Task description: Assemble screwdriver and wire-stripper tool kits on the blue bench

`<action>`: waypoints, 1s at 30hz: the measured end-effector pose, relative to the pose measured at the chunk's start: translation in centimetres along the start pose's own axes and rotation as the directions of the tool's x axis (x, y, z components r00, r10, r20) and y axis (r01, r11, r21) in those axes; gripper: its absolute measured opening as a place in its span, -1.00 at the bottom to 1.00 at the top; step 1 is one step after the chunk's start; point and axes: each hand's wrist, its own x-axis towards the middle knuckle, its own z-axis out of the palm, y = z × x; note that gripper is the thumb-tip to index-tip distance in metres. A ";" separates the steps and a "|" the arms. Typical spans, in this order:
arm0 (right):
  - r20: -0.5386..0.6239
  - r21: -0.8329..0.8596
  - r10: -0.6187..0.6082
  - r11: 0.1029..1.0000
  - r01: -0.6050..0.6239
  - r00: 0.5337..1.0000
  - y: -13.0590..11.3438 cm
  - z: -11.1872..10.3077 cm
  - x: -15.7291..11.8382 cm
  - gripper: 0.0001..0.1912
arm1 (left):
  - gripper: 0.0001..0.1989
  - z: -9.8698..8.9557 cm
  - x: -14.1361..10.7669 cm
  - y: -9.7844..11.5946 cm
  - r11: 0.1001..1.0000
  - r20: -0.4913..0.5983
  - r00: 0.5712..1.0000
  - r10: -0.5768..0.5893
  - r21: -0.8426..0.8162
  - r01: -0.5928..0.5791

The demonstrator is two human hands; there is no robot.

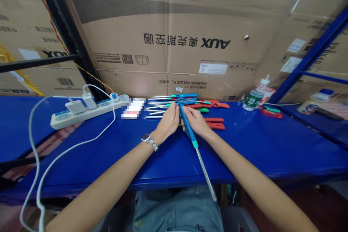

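A blue long-neck lighter (187,121) slants toward me, its metal tube reaching past the table's front edge. My right hand (196,120) is wrapped around its handle. Closed at the far end of the same handle is my left hand (171,120), with a watch and a bracelet on the wrist; its fingertips are partly hidden. Just beyond my hands lies a row of several similar lighters, with red handles (216,125), an orange one (219,104), a green one (203,110) and blue ones (190,95). Their metal tubes point left.
A white power strip (81,113) with plugged-in chargers and loose white cables (78,145) lies on the left. Beside it is a blurred-out item (133,108). At the right stand a water bottle (251,98) and a blue-capped jar (315,101). Cardboard (168,18) backs the blue table (114,163).
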 end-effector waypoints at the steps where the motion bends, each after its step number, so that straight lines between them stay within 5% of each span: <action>1: -0.007 0.016 -0.001 1.000 0.002 1.000 -0.1 0.1 0.0 -0.42 | -0.78 -0.1 0.1 0.0 0.999 0.006 1.000 0.027 0.028 -0.027; 5: -0.027 0.047 -0.020 0.999 0.022 0.999 -0.4 0.5 -0.2 -0.41 | -0.79 -0.4 0.7 0.0 0.998 0.027 0.999 0.033 0.053 -0.034; 14: 0.000 -0.026 -0.021 0.999 0.021 1.000 0.1 0.3 -0.1 -0.42 | -0.69 -0.1 1.6 -0.9 0.977 0.026 0.987 -0.160 -0.141 0.162; 23: -0.033 0.054 0.002 0.999 -0.001 0.999 -0.1 0.5 -0.1 -0.44 | -0.82 -1.1 0.7 0.2 0.980 0.066 0.992 0.111 0.158 -0.120; 30: -0.003 0.038 -0.034 0.999 0.034 0.999 0.0 0.7 0.0 -0.40 | -0.76 -1.2 1.6 -0.7 0.995 0.017 0.999 0.032 0.094 -0.034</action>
